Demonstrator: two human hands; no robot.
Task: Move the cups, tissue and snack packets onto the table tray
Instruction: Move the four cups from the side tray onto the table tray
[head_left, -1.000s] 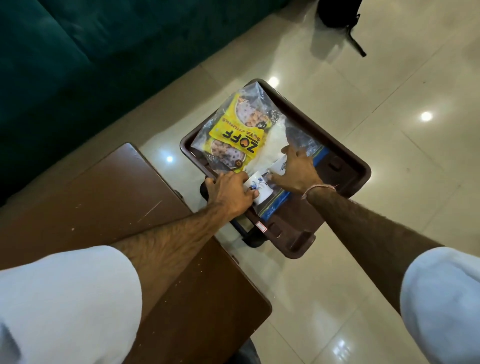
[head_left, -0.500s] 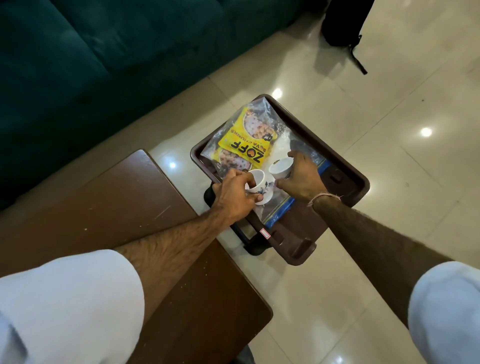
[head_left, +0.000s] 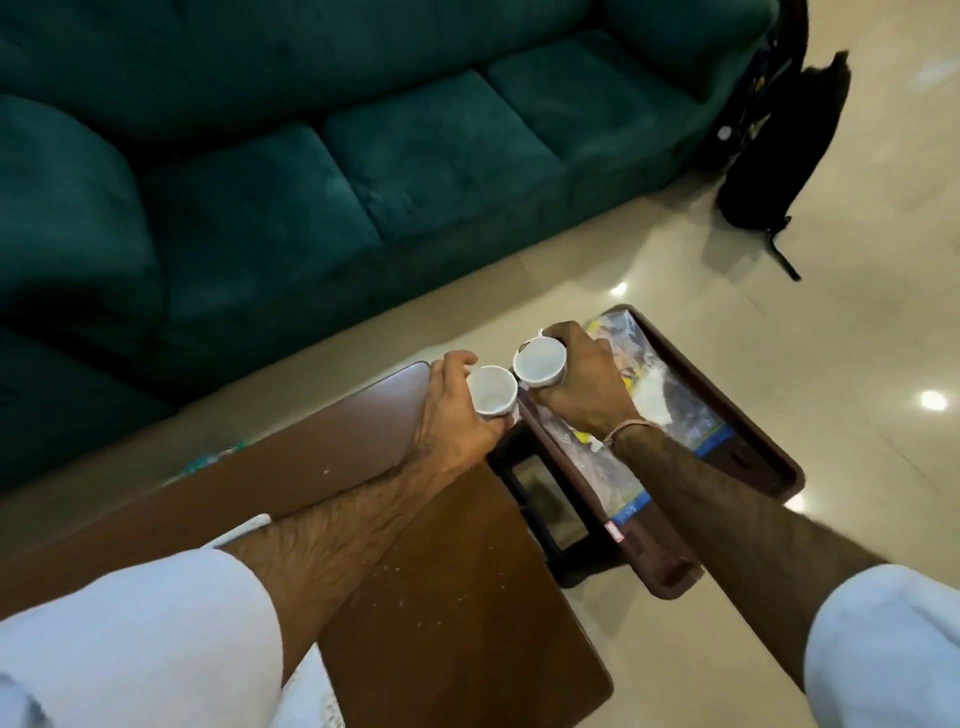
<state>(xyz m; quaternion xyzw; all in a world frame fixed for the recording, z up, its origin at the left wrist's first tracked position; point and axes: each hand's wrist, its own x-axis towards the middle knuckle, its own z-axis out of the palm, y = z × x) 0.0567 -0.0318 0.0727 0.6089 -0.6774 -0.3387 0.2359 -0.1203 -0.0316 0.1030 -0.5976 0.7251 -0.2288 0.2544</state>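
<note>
White short sleeves (head_left: 130, 639); thin thread band (head_left: 626, 430) on right wrist

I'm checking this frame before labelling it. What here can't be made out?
- Head view: the snack packet print, blurred and partly behind the right hand.
- The cup in that hand and the cup in the left hand: their outer sides, wrapped by fingers.
- The tissue, only a white blur on the tray.

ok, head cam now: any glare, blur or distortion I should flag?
Head view: ceiling-light glare spots on the glossy floor; wide-angle bend curves the sofa and table edges; dim, soft overall, with slight smear on the sleeves at the bottom; the cups in the left hand and right hand stay readable, their prints not.
</note>
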